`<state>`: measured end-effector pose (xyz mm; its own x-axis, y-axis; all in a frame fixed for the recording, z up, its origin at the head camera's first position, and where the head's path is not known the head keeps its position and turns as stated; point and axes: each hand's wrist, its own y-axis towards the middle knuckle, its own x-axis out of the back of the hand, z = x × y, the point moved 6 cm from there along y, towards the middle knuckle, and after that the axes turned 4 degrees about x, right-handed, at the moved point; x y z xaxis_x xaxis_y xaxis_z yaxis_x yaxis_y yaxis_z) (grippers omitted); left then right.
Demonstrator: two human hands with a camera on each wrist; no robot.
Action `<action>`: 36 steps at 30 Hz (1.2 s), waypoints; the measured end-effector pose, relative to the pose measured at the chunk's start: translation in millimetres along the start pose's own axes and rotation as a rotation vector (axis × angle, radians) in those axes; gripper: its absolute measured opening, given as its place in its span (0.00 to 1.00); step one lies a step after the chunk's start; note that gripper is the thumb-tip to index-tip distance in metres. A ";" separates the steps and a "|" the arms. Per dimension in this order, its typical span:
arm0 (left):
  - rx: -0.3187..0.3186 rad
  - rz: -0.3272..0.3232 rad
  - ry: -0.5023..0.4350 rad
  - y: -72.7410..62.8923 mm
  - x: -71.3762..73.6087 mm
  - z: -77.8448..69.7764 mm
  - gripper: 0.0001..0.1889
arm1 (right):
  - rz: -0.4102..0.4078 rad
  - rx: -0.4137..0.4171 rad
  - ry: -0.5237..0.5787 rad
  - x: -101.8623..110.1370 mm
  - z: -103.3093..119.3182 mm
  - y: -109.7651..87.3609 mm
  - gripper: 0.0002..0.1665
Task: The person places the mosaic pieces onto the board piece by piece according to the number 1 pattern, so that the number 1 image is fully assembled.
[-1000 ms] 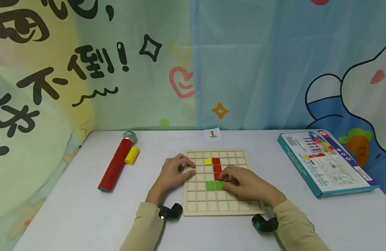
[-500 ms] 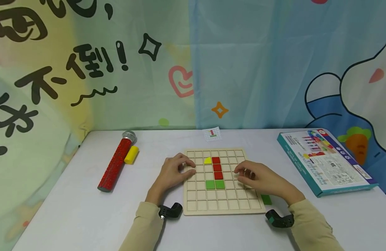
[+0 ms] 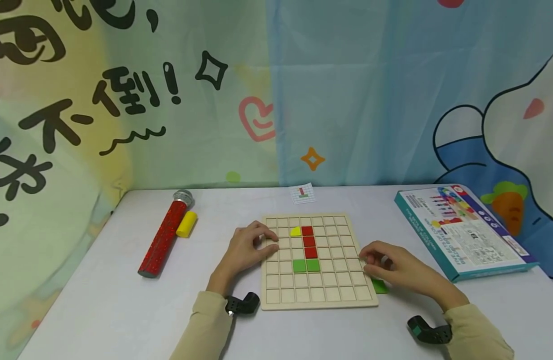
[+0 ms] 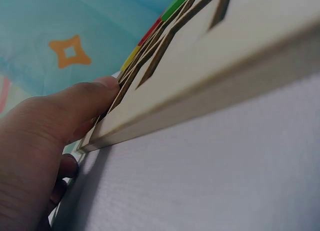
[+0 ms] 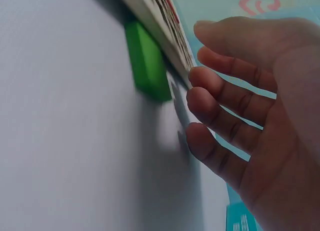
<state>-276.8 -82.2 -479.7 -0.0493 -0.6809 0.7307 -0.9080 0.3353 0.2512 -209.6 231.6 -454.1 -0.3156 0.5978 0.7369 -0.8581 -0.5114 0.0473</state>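
A square wooden grid board (image 3: 283, 296) lies on the table, its cells bordered by raised strips. Set in it are red tiles (image 3: 310, 241) in a column, two green tiles (image 3: 306, 265) below them and a yellow rounded tile (image 3: 296, 231) at the upper left. The left hand (image 3: 247, 250) holds the board's left edge; in the left wrist view its thumb (image 4: 95, 98) lies over the rim. Beside the right edge, the right hand (image 3: 400, 267) hovers with loosely bent fingers and nothing in them. Near it, a loose green block (image 5: 147, 61) lies against the board's side.
A red microphone (image 3: 165, 237) and a yellow cylinder (image 3: 186, 224) lie at the left. Behind the board is a small pattern card (image 3: 302, 193). A flat boxed set (image 3: 465, 232) lies at the right. A printed cloth (image 3: 348, 100) hangs behind the table.
The right hand has left the green tiles and moved right, off the grid to the board's right edge. The left hand has stayed in place.
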 end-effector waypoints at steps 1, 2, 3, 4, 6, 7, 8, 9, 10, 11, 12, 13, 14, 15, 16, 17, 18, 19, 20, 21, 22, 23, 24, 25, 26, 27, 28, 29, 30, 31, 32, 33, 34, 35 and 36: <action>-0.002 -0.001 0.000 -0.1 0.2 0.0 0.08 | 0.004 -0.004 0.002 0.7 -1.4 -2.9 0.15; -0.004 -0.002 0.000 -0.2 0.3 -0.2 0.08 | 0.007 -0.013 0.007 1.3 -3.1 -5.9 0.15; -0.004 -0.002 -0.002 -0.3 0.4 -0.3 0.08 | 0.014 -0.017 0.011 1.8 -4.2 -9.0 0.15; -0.002 0.000 -0.004 -0.2 0.4 -0.2 0.08 | 0.020 -0.019 0.017 2.2 -5.2 -12.2 0.15; 0.002 0.002 -0.006 0.2 0.1 0.1 0.08 | 0.034 -0.029 0.027 3.2 -7.5 -18.2 0.16; 0.005 0.004 -0.008 0.5 -0.3 0.4 0.08 | 0.039 -0.033 0.036 3.4 -8.7 -21.2 0.17; 0.009 0.006 -0.009 0.7 -0.7 0.7 0.08 | 0.046 -0.037 0.045 3.5 -9.8 -23.9 0.17; 0.014 0.008 -0.012 1.0 -1.0 1.4 0.08 | 0.053 -0.038 0.053 3.4 -10.6 -26.0 0.17; 0.016 0.006 -0.015 1.2 -1.1 1.6 0.08 | 0.062 -0.033 0.060 3.1 -11.2 -27.5 0.18; 0.017 0.005 -0.015 1.3 -1.2 1.9 0.08 | 0.069 -0.032 0.067 2.7 -11.8 -28.6 0.18; 0.020 0.004 -0.016 1.4 -1.2 2.2 0.08 | 0.076 -0.026 0.071 2.1 -12.1 -29.2 0.19; 0.019 0.003 -0.016 1.3 -1.1 2.3 0.07 | 0.084 -0.019 0.075 1.8 -12.5 -29.2 0.20; 0.020 0.001 -0.017 1.4 -0.8 2.1 0.07 | 0.092 -0.014 0.073 1.5 -12.6 -29.2 0.20; 0.020 0.000 -0.017 1.3 -0.7 2.2 0.07 | 0.096 -0.015 0.076 1.2 -13.0 -28.9 0.21; 0.020 0.000 -0.017 1.3 -0.5 2.1 0.07 | 0.101 -0.014 0.076 1.1 -13.1 -28.8 0.21; 0.020 0.000 -0.015 1.3 -0.3 2.1 0.07 | 0.104 -0.018 0.076 1.2 -13.4 -28.6 0.22; 0.020 0.000 -0.017 1.2 0.1 1.8 0.07 | 0.109 -0.017 0.076 1.1 -13.4 -28.5 0.22; 0.018 -0.003 -0.017 1.2 0.4 1.6 0.07 | 0.107 -0.021 0.078 1.3 -13.8 -28.4 0.22; 0.020 -0.003 -0.016 1.2 0.7 1.5 0.07 | 0.108 -0.018 0.074 1.3 -13.5 -28.4 0.22; 0.022 -0.003 -0.016 1.1 1.0 1.5 0.07 | 0.107 -0.013 0.070 1.3 -13.4 -28.1 0.22; 0.022 -0.004 -0.016 1.2 1.5 1.2 0.07 | 0.109 -0.005 0.064 1.3 -12.8 -28.2 0.22; 0.023 -0.004 -0.015 1.2 1.9 0.9 0.07 | 0.105 0.003 0.057 1.5 -12.3 -28.0 0.21; 0.023 -0.004 -0.014 1.2 2.2 0.7 0.07 | 0.103 0.008 0.049 1.6 -11.7 -27.9 0.21; 0.024 -0.003 -0.013 1.2 2.3 0.7 0.07 | 0.100 0.012 0.040 1.8 -11.4 -27.9 0.21; 0.026 -0.001 -0.012 1.2 2.5 0.6 0.07 | 0.100 0.018 0.030 2.0 -10.7 -27.9 0.21; 0.026 -0.001 -0.012 1.2 2.6 0.5 0.07 | 0.098 0.018 0.023 2.3 -10.3 -27.8 0.20; 0.025 -0.002 -0.012 1.1 2.6 0.6 0.07 | 0.096 0.017 0.017 2.5 -9.9 -27.8 0.20; 0.025 -0.004 -0.014 1.0 2.6 0.7 0.07 | 0.095 0.016 0.010 2.6 -9.7 -27.6 0.20; 0.024 -0.005 -0.015 0.9 2.7 0.6 0.07 | 0.095 0.014 0.005 2.6 -9.4 -27.6 0.20; 0.022 -0.008 -0.015 0.8 2.7 0.8 0.07 | 0.095 0.012 -0.002 2.6 -9.3 -27.5 0.20; 0.020 -0.008 -0.016 0.6 2.7 0.6 0.07 | 0.096 0.011 -0.007 2.5 -9.2 -27.5 0.19; 0.018 -0.009 -0.017 0.5 2.6 0.5 0.07 | 0.094 0.014 -0.013 2.5 -8.9 -27.6 0.19; 0.017 -0.010 -0.019 0.3 2.4 0.3 0.07 | 0.091 0.013 -0.022 2.3 -8.7 -27.7 0.19; 0.016 -0.009 -0.020 0.1 2.2 0.2 0.07 | 0.088 0.020 -0.026 2.3 -8.4 -28.1 0.18; 0.015 -0.008 -0.019 0.0 1.9 0.1 0.07 | 0.082 0.025 -0.030 2.2 -8.1 -28.5 0.18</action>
<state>-277.0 -83.6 -478.4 -0.0495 -0.6959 0.7164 -0.9145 0.3200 0.2476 -189.1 252.5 -459.3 -0.3718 0.5345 0.7590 -0.8191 -0.5736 0.0027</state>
